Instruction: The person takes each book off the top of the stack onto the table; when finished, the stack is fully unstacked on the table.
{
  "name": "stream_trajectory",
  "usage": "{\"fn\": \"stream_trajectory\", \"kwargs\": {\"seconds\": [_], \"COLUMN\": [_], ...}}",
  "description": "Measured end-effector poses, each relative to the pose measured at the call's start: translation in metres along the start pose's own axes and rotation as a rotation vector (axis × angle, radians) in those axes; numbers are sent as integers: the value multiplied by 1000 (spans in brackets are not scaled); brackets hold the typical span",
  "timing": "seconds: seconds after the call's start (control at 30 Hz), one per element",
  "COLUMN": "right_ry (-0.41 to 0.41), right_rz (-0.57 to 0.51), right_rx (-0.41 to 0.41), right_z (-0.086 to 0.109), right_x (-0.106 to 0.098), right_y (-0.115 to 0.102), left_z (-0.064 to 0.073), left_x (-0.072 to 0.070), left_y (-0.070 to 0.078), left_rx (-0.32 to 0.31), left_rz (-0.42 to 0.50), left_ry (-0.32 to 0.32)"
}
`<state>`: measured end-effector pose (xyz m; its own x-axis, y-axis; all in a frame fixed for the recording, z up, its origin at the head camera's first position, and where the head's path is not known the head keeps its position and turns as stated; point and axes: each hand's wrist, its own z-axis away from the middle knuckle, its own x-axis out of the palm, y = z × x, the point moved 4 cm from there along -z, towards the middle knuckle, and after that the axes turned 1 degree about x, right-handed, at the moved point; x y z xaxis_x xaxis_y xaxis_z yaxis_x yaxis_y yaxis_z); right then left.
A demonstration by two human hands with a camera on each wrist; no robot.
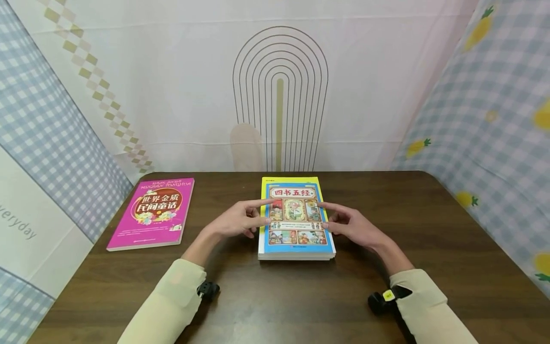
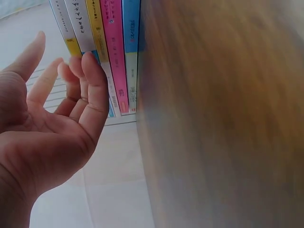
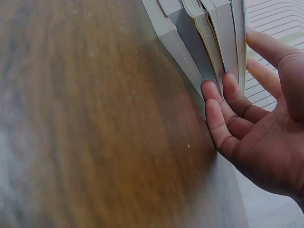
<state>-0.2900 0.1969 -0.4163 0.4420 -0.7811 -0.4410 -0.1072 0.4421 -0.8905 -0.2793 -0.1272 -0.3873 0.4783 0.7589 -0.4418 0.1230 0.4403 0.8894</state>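
Observation:
A stack of several books lies flat on the table, topped by a yellow-and-blue book [image 1: 296, 241] with cartoon pictures and a red title. At its left side is my left hand [image 1: 234, 220], index finger and thumb reaching to the cover's edge. The left wrist view shows its other fingers, loosely bent, against the coloured spines [image 2: 114, 47]. On the opposite side my right hand [image 1: 358, 228] has its index finger and thumb at the cover's right edge. Its lower fingertips rest by the page edges [image 3: 216, 42], which are slightly uneven in the right wrist view.
A pink book [image 1: 150, 234] lies apart on the left of the dark wooden table [image 1: 275, 306]. Behind the table hangs a white cloth [image 1: 185, 95] with an arch pattern. Checked cloths [image 1: 485, 124] flank both sides.

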Motion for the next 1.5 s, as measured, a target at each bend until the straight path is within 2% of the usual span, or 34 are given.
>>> {"fn": "stream_trajectory", "kwargs": {"seconds": [0.2, 0.63, 1.13, 1.5], "right_ry": [-2, -10, -5, -5], "right_rz": [10, -14, 7, -8], "right_rx": [-4, -10, -7, -11], "right_z": [0, 1, 2, 3], "right_x": [0, 2, 2, 0], "right_y": [0, 1, 0, 0], "left_z": [-5, -10, -10, -7], "left_x": [4, 8, 9, 7], "left_y": [1, 1, -2, -2], "left_rx": [26, -22, -60, -66], "left_rz": [-44, -121, -106, -102], "left_ry": [3, 33, 40, 39]}}
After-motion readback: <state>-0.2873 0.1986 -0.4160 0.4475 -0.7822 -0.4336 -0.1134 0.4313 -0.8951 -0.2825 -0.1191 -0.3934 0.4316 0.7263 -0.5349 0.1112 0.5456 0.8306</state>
